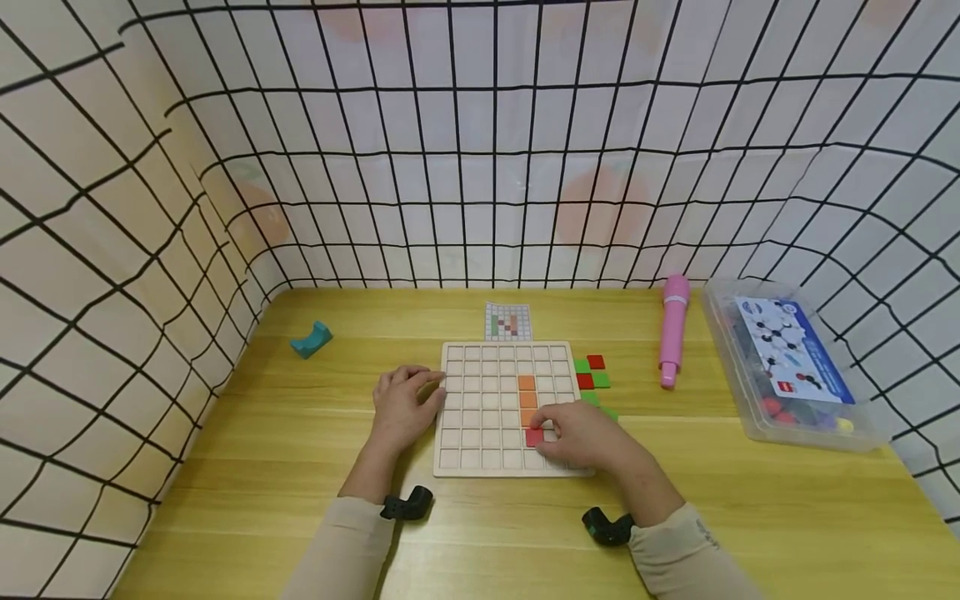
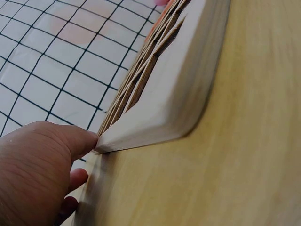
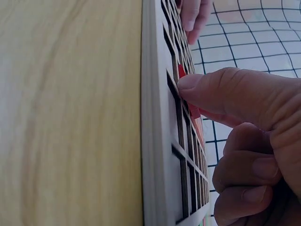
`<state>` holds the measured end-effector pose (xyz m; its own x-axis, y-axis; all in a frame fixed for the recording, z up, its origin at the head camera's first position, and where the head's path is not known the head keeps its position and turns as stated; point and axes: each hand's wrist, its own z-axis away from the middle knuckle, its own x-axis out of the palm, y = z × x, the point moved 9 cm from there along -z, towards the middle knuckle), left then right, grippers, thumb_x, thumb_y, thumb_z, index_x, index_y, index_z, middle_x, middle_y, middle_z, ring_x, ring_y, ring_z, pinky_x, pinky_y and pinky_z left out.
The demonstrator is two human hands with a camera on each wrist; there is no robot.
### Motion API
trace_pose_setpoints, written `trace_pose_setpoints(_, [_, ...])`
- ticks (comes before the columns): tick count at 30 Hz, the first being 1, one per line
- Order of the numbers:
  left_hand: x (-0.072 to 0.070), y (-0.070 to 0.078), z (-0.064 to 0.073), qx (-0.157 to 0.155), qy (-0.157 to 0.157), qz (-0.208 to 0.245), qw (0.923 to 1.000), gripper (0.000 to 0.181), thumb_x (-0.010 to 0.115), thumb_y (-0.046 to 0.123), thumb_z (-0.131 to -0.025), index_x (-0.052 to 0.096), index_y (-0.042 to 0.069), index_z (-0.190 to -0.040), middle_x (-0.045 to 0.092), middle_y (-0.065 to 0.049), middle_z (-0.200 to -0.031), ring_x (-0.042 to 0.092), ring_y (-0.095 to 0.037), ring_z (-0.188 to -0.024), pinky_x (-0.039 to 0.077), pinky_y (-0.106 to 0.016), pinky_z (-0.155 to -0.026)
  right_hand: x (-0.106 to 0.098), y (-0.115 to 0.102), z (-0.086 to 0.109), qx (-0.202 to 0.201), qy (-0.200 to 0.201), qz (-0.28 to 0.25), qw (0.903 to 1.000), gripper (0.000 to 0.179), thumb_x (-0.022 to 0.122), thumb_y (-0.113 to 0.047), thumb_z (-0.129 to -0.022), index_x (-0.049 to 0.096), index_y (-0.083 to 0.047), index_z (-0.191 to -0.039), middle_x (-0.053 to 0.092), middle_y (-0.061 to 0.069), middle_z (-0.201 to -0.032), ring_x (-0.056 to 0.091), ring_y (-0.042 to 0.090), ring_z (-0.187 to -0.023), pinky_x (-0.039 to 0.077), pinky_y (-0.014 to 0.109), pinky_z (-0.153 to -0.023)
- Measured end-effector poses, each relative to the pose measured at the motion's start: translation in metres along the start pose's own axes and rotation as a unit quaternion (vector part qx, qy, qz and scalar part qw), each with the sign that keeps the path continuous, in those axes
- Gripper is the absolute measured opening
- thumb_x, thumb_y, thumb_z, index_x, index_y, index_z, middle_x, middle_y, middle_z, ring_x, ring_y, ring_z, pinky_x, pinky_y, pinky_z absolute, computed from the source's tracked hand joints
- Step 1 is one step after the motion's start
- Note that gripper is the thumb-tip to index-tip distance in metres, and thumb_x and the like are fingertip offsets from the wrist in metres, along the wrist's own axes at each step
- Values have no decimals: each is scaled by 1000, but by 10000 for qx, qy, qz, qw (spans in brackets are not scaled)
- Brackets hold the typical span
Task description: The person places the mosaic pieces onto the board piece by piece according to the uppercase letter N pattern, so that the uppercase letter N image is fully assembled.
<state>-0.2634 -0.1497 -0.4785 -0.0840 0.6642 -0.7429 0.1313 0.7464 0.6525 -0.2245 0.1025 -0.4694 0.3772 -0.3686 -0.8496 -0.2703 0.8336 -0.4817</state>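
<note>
A wooden grid board (image 1: 480,477) lies on the table with three orange tiles (image 1: 528,400) in one column of its cells. Just below that column, my right hand (image 1: 588,435) pinches a red tile (image 1: 534,437) between thumb and index finger, over a cell. In the right wrist view the red tile (image 3: 194,111) shows tilted behind the thumb, its other fingers curled in. My left hand (image 1: 403,404) rests at the board's left side, thumb and fingertips touching the edge. The left wrist view shows the left thumb (image 2: 80,140) against the board's side (image 2: 155,134).
Several loose green and red tiles (image 1: 596,362) lie along the board's right side, partly behind my right hand. A small printed pattern card (image 1: 507,322) sits behind the board. Further out are a teal curved block (image 1: 311,340), a pink pen-like tool (image 1: 673,329) and a clear plastic box (image 1: 795,367).
</note>
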Motion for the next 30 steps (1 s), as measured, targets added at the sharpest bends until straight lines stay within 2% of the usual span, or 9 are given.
trace_pose_setpoints(7, [1, -1, 1, -3, -36, 26, 10000, 33, 69, 31, -96, 73, 19, -126, 61, -12, -135, 43, -39, -130, 18, -61, -116, 2, -5, 0, -115, 84, -46, 9999, 16, 78, -22, -87, 71, -24, -101, 47, -7, -65, 47, 13, -66, 36, 27, -60])
trace_pose_setpoints(11, [1, 0, 1, -9, -31, 30, 10000, 33, 69, 31, -97, 73, 19, -127, 61, -12, -136, 43, -39, -130, 18, -61, -116, 3, -5, 0, -110, 83, -32, 9999, 16, 78, -23, -87, 71, -25, -101, 48, -7, -65, 47, 12, -65, 36, 27, -60])
trace_pose_setpoints(17, [1, 1, 1, -12, -14, 39, 10000, 33, 69, 31, -96, 73, 20, -127, 61, -12, -136, 42, -39, -131, 18, -60, -116, 3, -1, 0, 68, 25, -164, 9998, 18, 78, -22, -87, 71, -25, -103, 54, -5, -68, 49, 15, -69, 39, 30, -62])
trace_pose_setpoints(22, [1, 0, 1, -8, -5, 41, 10000, 33, 69, 31, -96, 73, 20, -127, 61, -12, -136, 42, -39, -131, 18, -61, -116, 2, 3, 0, 244, -72, -409, 9988, 20, 78, -25, -87, 71, -28, -106, 50, -3, -66, 49, 16, -69, 39, 30, -62])
trace_pose_setpoints(30, [2, 0, 0, 44, -6, 44, 10000, 33, 69, 31, -96, 73, 20, -127, 61, -13, -136, 43, -39, -131, 18, -61, -116, -7, 17, 3, 575, -46, -766, 9954, 25, 78, -29, -88, 70, -28, -112, 53, 2, -77, 49, 18, -71, 38, 31, -62])
